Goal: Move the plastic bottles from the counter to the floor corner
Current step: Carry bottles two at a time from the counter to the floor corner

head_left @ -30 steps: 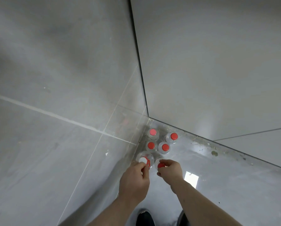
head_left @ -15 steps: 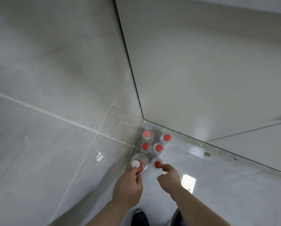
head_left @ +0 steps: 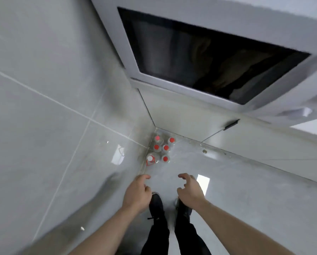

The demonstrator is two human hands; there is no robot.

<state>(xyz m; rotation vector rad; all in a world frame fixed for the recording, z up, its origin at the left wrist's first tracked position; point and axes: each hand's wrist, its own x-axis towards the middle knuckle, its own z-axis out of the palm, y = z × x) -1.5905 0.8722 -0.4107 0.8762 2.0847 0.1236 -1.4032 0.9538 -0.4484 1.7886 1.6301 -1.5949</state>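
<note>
Six plastic bottles [head_left: 161, 149] stand upright in the floor corner [head_left: 156, 128], packed in two columns of three where two grey tiled walls meet the glossy floor [head_left: 246, 190]. Five carry red caps; the sixth, the larger bottle [head_left: 150, 159] at the near left of the cluster, has a white cap with a red ring handle. Both of the person's hands hang above the floor, near the bottles but apart from them: the left hand [head_left: 137, 193] and the right hand [head_left: 189, 189] each have loosely curled, spread fingers and hold nothing. Two black shoes [head_left: 156, 205] and dark trouser legs show below the hands. Above the corner, a white-framed window [head_left: 209, 57] with dark glass is set in the right-hand wall.
</note>
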